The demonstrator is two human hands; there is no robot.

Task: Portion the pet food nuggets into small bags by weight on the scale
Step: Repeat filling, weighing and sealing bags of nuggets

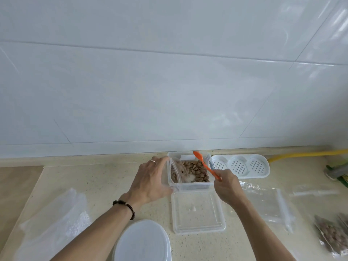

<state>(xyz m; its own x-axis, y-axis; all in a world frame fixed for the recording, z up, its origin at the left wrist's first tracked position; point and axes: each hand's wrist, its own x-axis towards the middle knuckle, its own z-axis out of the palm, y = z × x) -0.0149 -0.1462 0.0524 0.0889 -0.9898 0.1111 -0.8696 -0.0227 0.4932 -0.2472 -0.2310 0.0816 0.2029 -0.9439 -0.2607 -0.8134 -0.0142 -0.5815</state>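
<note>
Scooping cleanly depends on a steady container, so start with the counter (105, 185): the clear tub (190, 185) sits at twelve o'clock against the wall, its lid (197, 213) lying flat just beside it at six. A small bag (176, 171) stands inside the tub's nine o'clock side. The left hand (150, 183) wraps the tub's left wall, fingers curled over it; keep that brace firm. The right hand (228, 187) pinches the orange spoon (205, 166) at three o'clock, bowl raised over the nuggets (195, 171). Small scoops should spill less. No scale is visible.
</note>
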